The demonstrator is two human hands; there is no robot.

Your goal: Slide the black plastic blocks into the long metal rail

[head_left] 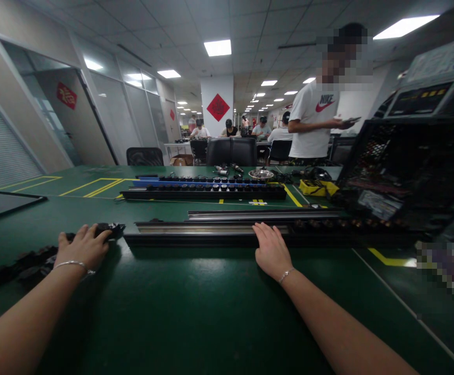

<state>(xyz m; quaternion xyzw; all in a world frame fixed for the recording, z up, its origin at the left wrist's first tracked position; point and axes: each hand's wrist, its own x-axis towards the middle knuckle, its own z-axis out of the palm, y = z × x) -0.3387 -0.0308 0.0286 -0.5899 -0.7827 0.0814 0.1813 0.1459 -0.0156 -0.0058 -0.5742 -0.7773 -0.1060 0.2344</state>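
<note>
long black metal channel [195, 240]: our right hand [272, 252] drapes over it, perhaps steadying; at its left, our left hand [81, 248] covers lumpy black parts [23, 264]; both grips unclear.

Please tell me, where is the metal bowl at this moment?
In the head view, the metal bowl is right of centre, near the far edge of the green table, beyond the right hand and left of the yellow bin.
</note>
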